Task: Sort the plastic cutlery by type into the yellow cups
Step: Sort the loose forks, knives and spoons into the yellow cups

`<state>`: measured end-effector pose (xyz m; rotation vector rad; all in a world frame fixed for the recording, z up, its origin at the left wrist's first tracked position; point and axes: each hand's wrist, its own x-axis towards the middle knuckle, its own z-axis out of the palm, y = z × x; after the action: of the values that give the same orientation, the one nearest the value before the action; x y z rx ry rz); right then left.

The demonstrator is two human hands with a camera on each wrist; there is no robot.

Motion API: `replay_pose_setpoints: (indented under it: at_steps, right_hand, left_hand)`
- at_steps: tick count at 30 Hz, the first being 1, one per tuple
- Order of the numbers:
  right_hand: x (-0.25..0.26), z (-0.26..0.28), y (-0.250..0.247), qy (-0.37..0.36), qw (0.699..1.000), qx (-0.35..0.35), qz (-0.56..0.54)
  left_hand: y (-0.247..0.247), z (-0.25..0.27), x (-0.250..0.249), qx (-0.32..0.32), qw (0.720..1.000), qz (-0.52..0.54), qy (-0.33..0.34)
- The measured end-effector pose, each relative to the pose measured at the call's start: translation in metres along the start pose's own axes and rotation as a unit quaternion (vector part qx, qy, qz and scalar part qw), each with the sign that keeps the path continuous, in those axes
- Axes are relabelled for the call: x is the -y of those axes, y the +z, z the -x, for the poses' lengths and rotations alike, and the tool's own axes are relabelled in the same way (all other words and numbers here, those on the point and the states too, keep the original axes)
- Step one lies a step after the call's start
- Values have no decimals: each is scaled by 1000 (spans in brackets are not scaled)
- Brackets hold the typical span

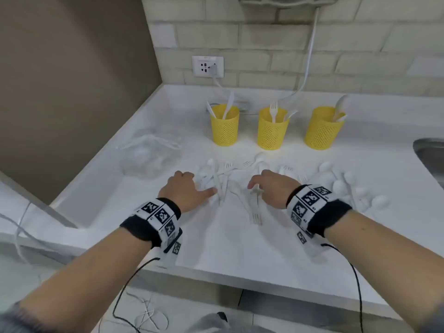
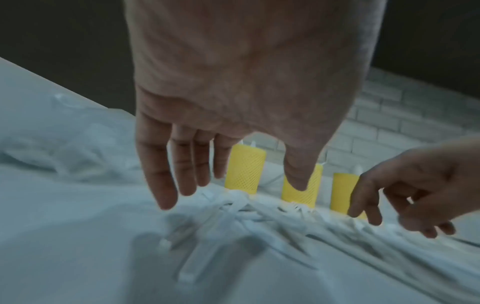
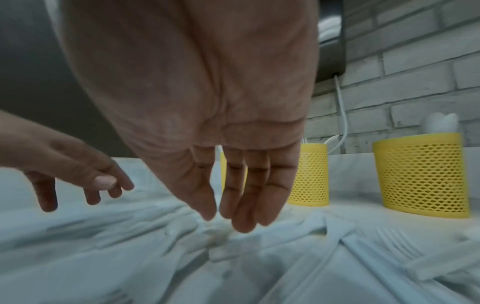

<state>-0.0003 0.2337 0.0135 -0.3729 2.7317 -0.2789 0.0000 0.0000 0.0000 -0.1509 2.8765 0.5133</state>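
Note:
Three yellow mesh cups stand in a row at the back of the white counter [image 1: 230,241]. The left cup [image 1: 225,124] holds knives, the middle cup [image 1: 272,128] forks, the right cup [image 1: 324,128] spoons. A loose pile of white plastic cutlery [image 1: 228,176] lies in front of them, with a cluster of spoons [image 1: 348,188] to its right. My left hand [image 1: 201,185] hovers over the pile's left side, and its fingers [image 2: 166,185] hang straight and hold nothing. My right hand [image 1: 255,189] hovers over the pile's middle, fingers [image 3: 244,205] relaxed and empty.
A crumpled clear plastic bag [image 1: 146,157] lies left of the pile. A steel sink [image 1: 430,162] cuts into the counter at the right edge. A wall socket [image 1: 207,66] with a plugged white cable [image 1: 310,56] sits behind the cups.

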Motion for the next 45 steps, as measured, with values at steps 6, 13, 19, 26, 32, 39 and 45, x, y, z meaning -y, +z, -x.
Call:
replay_pose_setpoints:
  at_steps: [6,13,19,26,32,39,45]
  right_hand:
    - [5,-17,13,-3,997,5,74]
    - [5,-26,1,-60,988,-70,121]
    - [11,-32,-38,68,988,-119,-76]
    - [39,-40,-5,157,968,90,-175]
    - [56,-61,-6,160,984,31,-76]
    - [69,-76,-5,164,966,-10,-197]
    - [85,-79,-2,134,988,20,-68]
  left_hand:
    - [0,-34,-20,78,993,-80,-38]
    - [5,-59,-32,78,989,-127,8]
    - [-2,-79,-21,120,992,-30,25]
    - [-1,-91,-15,147,987,-18,55]
    - [1,-98,-14,165,984,3,60]
    - [0,-90,-19,240,959,151,-9]
    - [-4,-99,-17,247,951,188,10]
